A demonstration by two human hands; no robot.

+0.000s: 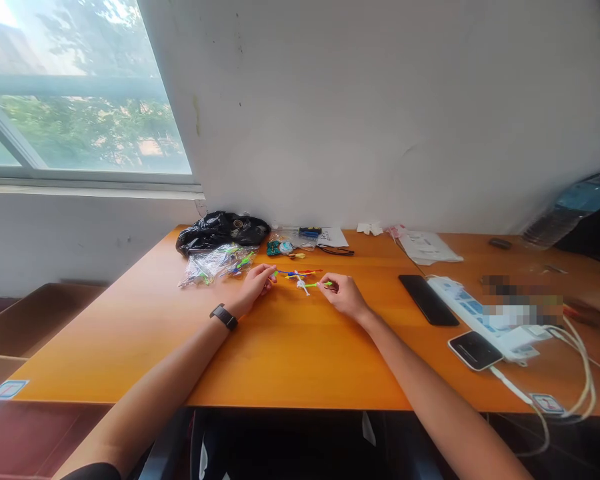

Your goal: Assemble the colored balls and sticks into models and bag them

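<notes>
Between my two hands is a small construction of thin plastic sticks (301, 283), with blue, red, yellow, white and green parts. My left hand (259, 283), a dark watch on its wrist, pinches the left end, where a blue stick and a bit of green show. The fingers of my right hand (345, 295) are closed on a green stick (311, 285) that reaches right from the white part. How the sticks join is too small to make out. Behind my left hand lies a clear plastic bag (215, 263) with more coloured pieces in it.
A black plastic bag (220, 230) sits at the back left. Small electronic parts (279, 247) and papers (425, 247) lie along the wall. To the right are a black phone (427, 300), a white power strip (463, 310), a white-edged device (475, 351) and cables (587, 373).
</notes>
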